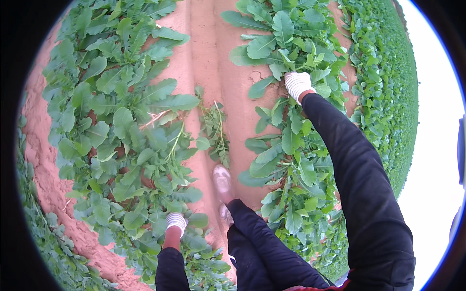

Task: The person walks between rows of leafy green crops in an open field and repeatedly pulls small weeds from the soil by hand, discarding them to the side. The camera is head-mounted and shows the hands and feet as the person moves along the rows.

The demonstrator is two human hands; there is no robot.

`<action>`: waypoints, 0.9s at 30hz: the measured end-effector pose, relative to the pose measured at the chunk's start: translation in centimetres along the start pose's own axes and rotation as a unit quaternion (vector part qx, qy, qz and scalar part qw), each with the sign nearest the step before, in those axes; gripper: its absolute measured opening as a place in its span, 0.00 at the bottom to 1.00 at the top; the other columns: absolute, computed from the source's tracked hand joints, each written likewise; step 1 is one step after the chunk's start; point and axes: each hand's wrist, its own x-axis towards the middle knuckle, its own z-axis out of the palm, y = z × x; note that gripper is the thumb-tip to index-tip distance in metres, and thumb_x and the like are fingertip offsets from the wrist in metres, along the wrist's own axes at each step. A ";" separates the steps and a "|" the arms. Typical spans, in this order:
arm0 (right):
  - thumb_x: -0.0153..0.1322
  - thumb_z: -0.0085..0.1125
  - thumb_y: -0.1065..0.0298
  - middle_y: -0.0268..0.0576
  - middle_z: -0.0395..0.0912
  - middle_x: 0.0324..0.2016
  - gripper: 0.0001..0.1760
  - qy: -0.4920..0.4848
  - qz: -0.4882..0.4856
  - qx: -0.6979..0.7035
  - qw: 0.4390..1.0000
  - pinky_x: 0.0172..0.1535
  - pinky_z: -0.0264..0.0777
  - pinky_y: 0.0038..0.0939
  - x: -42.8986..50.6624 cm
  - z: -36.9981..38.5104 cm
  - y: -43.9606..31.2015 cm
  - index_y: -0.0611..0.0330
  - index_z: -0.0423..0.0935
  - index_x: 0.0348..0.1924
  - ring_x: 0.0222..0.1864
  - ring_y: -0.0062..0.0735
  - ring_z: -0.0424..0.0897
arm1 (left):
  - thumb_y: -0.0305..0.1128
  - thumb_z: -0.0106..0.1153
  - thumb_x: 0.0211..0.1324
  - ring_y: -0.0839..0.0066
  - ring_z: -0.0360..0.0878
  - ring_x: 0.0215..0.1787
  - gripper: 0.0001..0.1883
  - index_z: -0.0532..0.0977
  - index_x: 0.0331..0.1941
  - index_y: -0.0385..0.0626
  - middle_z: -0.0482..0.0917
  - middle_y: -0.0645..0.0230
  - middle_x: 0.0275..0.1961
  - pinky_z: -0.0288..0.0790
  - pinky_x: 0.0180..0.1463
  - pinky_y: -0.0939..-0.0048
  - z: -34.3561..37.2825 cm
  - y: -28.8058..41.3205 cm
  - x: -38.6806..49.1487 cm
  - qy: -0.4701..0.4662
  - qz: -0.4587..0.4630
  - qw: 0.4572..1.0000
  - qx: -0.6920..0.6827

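Observation:
My right hand [298,84], in a white striped knit glove, is closed at the near edge of the right-hand row of leafy plants [282,27]. From its fingers rises the stem of a lighter green plant [309,60] with smaller leaves; the fingertips are turned out of sight. Low in the left-hand row [122,82] is my left hand [176,221], gloved the same way. Leaves surround it and cover part of its fingers, so whether it grips anything is hidden.
Between the rows runs a reddish soil furrow [205,43]. A pulled-up leafy plant [217,127] lies in it, just ahead of my shoe [222,180]. Pale bare roots [154,119] rest on the left row's leaves. More crop rows [382,80] stretch off to the right.

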 end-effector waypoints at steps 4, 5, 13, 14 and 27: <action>0.66 0.45 0.71 0.51 0.78 0.38 0.11 0.078 -0.037 0.001 0.996 0.36 0.71 0.38 1.2 0.0 -1.8 0.59 0.75 0.39 0.36 0.41 0.81 | 0.51 0.45 0.58 0.58 0.79 0.42 0.22 0.79 0.42 0.47 0.82 0.62 0.40 0.72 0.48 0.58 1.1 -0.2 0.5 0.064 0.017 0.996 0.052; 0.67 0.44 0.71 0.51 0.78 0.38 0.12 0.072 -0.088 -0.008 0.993 0.36 0.71 0.38 1.3 0.3 -2.4 0.59 0.76 0.40 0.36 0.41 0.81 | 0.50 0.45 0.58 0.58 0.79 0.42 0.21 0.79 0.42 0.47 0.83 0.63 0.39 0.72 0.48 0.58 1.2 -0.2 0.8 0.055 0.005 0.998 0.013; 0.68 0.43 0.71 0.59 0.72 0.51 0.18 0.116 -0.041 -0.062 0.991 0.42 0.72 0.40 1.1 3.6 -3.5 0.63 0.73 0.50 0.43 0.44 0.80 | 0.46 0.45 0.59 0.63 0.81 0.34 0.18 0.77 0.43 0.48 0.83 0.64 0.33 0.73 0.42 0.60 0.6 -0.2 0.1 0.044 0.001 0.999 0.012; 0.68 0.45 0.71 0.57 0.75 0.47 0.17 0.056 -0.011 -0.044 0.997 0.41 0.73 0.40 1.1 3.8 -3.1 0.63 0.74 0.48 0.41 0.44 0.80 | 0.46 0.45 0.59 0.63 0.81 0.35 0.19 0.76 0.44 0.48 0.83 0.63 0.35 0.73 0.43 0.60 0.4 -0.2 -0.1 0.023 -0.007 1.000 -0.013; 0.68 0.49 0.55 0.52 0.79 0.37 0.17 -0.064 0.024 0.140 0.988 0.44 0.71 0.43 2.6 5.8 -3.4 0.56 0.77 0.42 0.41 0.51 0.78 | 0.47 0.47 0.57 0.58 0.80 0.40 0.18 0.80 0.36 0.47 0.82 0.59 0.39 0.72 0.45 0.56 -0.8 0.2 -1.7 0.003 0.024 0.999 0.034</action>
